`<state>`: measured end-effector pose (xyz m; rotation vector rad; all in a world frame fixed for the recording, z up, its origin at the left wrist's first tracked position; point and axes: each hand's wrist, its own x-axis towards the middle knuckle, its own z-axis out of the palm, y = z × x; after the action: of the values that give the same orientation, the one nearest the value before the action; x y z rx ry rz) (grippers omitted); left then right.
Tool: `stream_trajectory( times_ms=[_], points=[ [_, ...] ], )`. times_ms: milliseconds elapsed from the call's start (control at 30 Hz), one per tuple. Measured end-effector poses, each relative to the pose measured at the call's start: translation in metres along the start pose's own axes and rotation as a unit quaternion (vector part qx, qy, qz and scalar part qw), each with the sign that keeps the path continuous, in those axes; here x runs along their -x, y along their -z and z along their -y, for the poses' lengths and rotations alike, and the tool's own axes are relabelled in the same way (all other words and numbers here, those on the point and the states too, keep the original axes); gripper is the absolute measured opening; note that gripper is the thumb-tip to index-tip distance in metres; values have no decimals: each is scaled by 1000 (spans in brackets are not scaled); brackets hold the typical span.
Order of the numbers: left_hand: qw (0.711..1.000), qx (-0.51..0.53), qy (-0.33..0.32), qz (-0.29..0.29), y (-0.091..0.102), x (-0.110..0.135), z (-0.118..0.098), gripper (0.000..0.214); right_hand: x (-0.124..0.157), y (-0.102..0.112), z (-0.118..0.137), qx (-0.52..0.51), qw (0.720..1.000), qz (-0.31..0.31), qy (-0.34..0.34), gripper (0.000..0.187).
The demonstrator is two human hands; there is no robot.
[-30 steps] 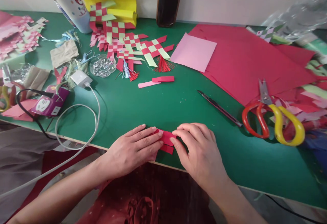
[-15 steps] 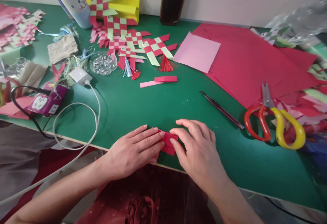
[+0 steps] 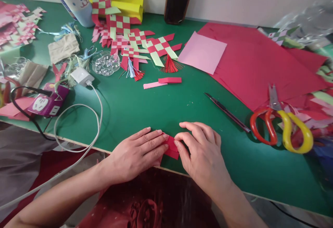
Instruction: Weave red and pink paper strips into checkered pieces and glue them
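A small folded red paper piece (image 3: 172, 147) lies near the front edge of the green table (image 3: 145, 106). My left hand (image 3: 137, 153) rests flat on its left part, fingers stretched out and pressing it down. My right hand (image 3: 201, 155) is curled, with fingertips pinching the paper's right side. Most of the paper is hidden under both hands.
A craft knife (image 3: 227, 112) and red-and-yellow scissors (image 3: 281, 124) lie to the right. Red sheets (image 3: 260, 61) and a pink square (image 3: 203, 52) sit behind. Woven paper pieces (image 3: 135, 41), loose strips (image 3: 162, 82), a charger (image 3: 82, 76) with cable and a purple power strip (image 3: 48, 104) are left.
My hands stay almost still; the right fingers have shifted slightly over the red paper. The view has tilted a little.
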<state>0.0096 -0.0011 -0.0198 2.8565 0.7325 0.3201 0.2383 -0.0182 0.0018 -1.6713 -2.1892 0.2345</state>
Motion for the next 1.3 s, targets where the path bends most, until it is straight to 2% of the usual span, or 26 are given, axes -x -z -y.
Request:
stream_trajectory(
  times_ms=[100,333,600,700,800,933,1067,1200,1300],
  points=[
    [1000,2,2,-1,1,-1,0,42,1,0,-1,0,1000,-6,6,15],
    [1000,2,11,-3,1,-3,-1,43,16,-4,-4,17,996,-1,85,24],
    [1000,-3,15,8,3,-4,-1,44,37,1,-20,25,998,-10,53,27],
    [1000,6,9,4,3,-4,0,45,38,4,-23,17,997,-44,56,25],
    [1000,22,6,-4,3,-4,2,47,37,5,-18,5,992,-70,103,27],
    [1000,9,5,-13,2,-3,1,42,37,-1,-7,-9,987,-32,154,28],
    [1000,-7,5,-8,0,-2,0,39,40,0,-11,1,989,-26,142,23],
    [1000,-5,3,-9,0,-2,0,40,43,7,-23,-16,991,-72,107,10],
    [1000,-8,4,-6,0,-2,0,44,43,7,-23,-32,992,-79,91,16]
  ],
)
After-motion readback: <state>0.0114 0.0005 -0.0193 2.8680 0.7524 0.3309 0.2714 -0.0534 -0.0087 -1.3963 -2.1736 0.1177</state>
